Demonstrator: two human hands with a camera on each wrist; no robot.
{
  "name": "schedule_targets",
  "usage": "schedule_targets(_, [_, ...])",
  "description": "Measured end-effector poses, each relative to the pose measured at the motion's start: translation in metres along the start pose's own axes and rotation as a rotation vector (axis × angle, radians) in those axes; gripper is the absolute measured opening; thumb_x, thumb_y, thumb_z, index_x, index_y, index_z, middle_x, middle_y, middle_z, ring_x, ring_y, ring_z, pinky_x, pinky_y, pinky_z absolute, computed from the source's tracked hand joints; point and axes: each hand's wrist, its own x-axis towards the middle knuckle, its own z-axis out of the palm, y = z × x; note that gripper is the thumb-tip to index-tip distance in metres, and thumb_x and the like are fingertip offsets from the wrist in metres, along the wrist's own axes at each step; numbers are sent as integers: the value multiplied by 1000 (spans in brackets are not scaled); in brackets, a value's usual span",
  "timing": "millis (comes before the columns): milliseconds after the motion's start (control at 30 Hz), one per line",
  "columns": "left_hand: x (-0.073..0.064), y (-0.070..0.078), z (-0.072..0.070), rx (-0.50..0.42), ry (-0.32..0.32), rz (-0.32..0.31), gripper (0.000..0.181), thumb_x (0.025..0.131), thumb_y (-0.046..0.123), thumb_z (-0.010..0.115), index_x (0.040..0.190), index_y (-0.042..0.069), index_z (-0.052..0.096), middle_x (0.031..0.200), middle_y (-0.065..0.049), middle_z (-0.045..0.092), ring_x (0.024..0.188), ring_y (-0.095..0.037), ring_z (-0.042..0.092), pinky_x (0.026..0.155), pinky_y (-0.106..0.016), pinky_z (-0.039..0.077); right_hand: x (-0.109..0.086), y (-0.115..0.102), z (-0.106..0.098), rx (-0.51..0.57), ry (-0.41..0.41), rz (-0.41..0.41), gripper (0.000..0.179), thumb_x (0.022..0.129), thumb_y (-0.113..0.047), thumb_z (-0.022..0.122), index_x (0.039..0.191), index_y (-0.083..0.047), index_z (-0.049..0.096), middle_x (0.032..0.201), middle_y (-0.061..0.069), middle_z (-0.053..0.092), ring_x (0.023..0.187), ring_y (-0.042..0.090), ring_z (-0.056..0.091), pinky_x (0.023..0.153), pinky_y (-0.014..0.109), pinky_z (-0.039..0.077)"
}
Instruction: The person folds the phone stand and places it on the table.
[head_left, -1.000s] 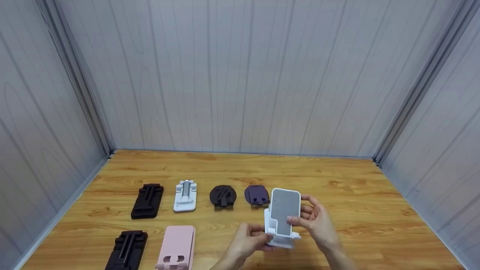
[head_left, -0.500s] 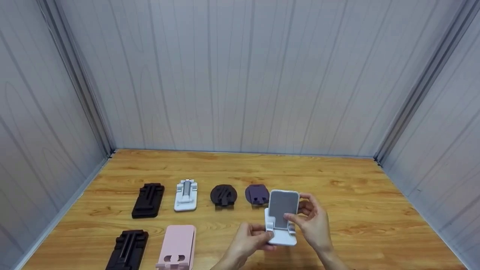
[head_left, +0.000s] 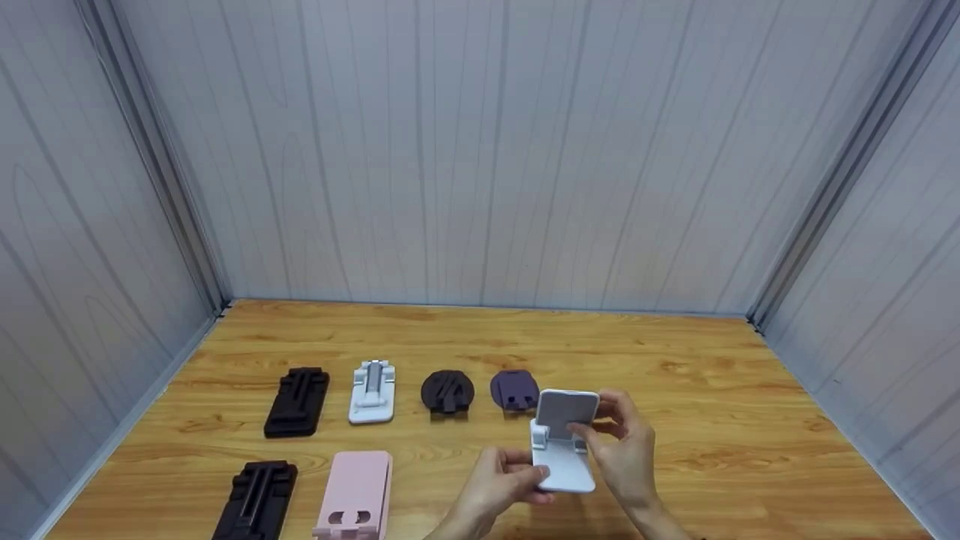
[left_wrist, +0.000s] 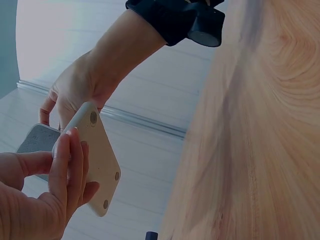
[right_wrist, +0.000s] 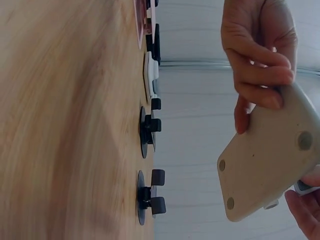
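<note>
Both hands hold a white folding phone stand (head_left: pixel 566 466) above the table, right of centre in the head view. My left hand (head_left: pixel 499 481) grips the left edge of its base, thumb on top and fingers underneath. The grey-padded upper plate (head_left: pixel 568 409) stands raised at an angle behind the base. My right hand (head_left: pixel 626 457) pinches this plate at its right edge, thumb on the grey pad. In the left wrist view the pale underside (left_wrist: pixel 102 160) with round feet shows. The right wrist view shows that underside too, with the left fingers (right_wrist: pixel 257 75) around its edge.
More phone stands lie on the wooden table (head_left: pixel 712 420): a black one (head_left: pixel 298 401), a folded white one (head_left: pixel 382 401), a round black one (head_left: pixel 444 391), a purple one (head_left: pixel 514 390), a pink one (head_left: pixel 354 487) and another black one (head_left: pixel 255 501). Panel walls (head_left: pixel 480 150) enclose the table.
The upper plate of the white phone stand has been tilted back and down from the base, exposing more of the base. The right hand has moved slightly with it; the left keeps its grip.
</note>
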Motion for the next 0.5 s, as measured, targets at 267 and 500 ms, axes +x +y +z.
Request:
schedule_targets(267, [-1, 1, 2, 3, 4, -12, 21, 91, -10, 57, 106, -24, 61, 91, -30, 69, 67, -18, 70, 68, -29, 62, 1, 12, 1, -121, 30, -198, 46, 59, 23, 81, 94, 4, 59, 79, 13, 66, 75, 8, 63, 66, 15, 56])
schedule_targets(500, [-2, 2, 3, 2, 8, -28, 22, 91, -8, 58, 106, -23, 61, 91, -30, 69, 66, -16, 70, 67, -28, 61, 2, 17, 2, -192, 42, -289, 47, 57, 24, 82, 93, 3, 60, 82, 10, 65, 77, 12, 63, 68, 15, 56])
